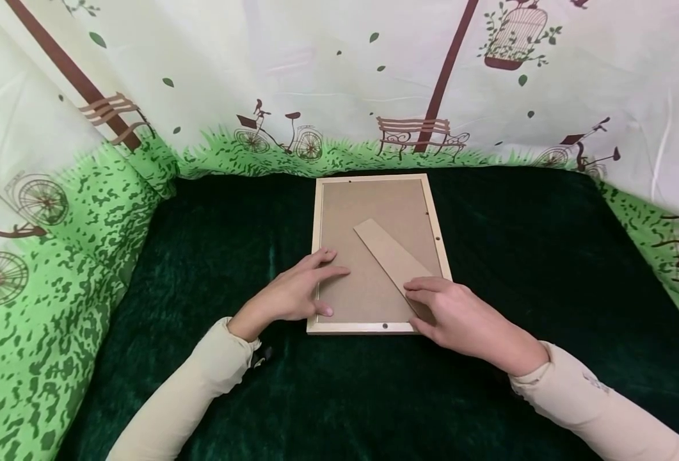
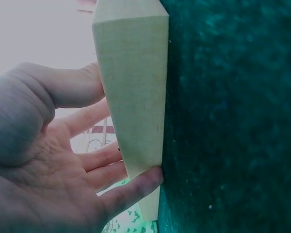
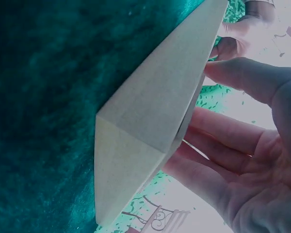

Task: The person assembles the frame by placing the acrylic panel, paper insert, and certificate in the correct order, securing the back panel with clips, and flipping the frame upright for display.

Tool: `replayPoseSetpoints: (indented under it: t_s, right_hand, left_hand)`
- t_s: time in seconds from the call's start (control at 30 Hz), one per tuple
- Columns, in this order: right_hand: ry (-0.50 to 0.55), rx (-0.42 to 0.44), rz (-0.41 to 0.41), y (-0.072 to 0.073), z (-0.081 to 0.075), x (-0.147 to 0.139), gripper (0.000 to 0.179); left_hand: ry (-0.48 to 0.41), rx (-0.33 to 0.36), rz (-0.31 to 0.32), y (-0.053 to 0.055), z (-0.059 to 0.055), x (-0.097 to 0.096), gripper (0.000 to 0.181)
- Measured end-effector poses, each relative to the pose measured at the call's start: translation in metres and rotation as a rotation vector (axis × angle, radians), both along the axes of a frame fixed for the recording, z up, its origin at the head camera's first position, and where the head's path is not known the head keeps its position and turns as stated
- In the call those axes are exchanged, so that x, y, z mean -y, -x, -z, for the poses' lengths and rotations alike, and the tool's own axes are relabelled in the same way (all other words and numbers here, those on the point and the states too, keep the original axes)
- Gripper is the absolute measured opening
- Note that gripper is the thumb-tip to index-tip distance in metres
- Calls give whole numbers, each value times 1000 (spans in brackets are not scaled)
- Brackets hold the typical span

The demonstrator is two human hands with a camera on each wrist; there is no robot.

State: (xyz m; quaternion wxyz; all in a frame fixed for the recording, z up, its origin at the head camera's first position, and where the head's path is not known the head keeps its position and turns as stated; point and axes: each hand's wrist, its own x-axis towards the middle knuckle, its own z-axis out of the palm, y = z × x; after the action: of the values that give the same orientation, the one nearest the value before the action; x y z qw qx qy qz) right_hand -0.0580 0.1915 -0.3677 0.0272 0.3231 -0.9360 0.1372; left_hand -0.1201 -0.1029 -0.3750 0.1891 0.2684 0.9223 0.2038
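Note:
A light wooden picture frame (image 1: 313, 224) lies with its back up, showing a brown backing board (image 1: 339, 205). Across the board runs a slanting flat stand strip (image 1: 393, 253), its lower end partly hidden by my right hand (image 1: 460, 317). That hand's fingertips rest on the strip, with the thumb at the frame's bottom edge. My left hand (image 1: 290, 291) lies over the left side of the frame, fingers spread and fingertips on the board. In the left wrist view, its little finger (image 2: 136, 191) touches the outer side of the frame. The right wrist view shows the right fingers (image 3: 218, 131) reaching over the frame's corner.
Dark green velvety cloth (image 1: 218, 237) covers the table under the frame. Behind it hangs a white curtain (image 1: 316, 64) printed with bicycles, benches and grass, which also comes down along the left and right sides. Small dark fasteners (image 1: 385, 326) sit along the frame's rim.

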Motion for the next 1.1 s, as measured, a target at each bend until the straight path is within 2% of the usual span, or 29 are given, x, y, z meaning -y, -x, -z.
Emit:
replayPoseSetpoints:
  t_s: [0.6, 1.1]
  right_hand:
    - [12, -1, -31, 3, -1, -3, 30]
    - [26, 121, 113, 4, -5, 6, 24]
  left_hand:
    - [7, 9, 3, 1, 0, -1, 71]
    - [1, 8, 3, -1, -1, -2, 71]
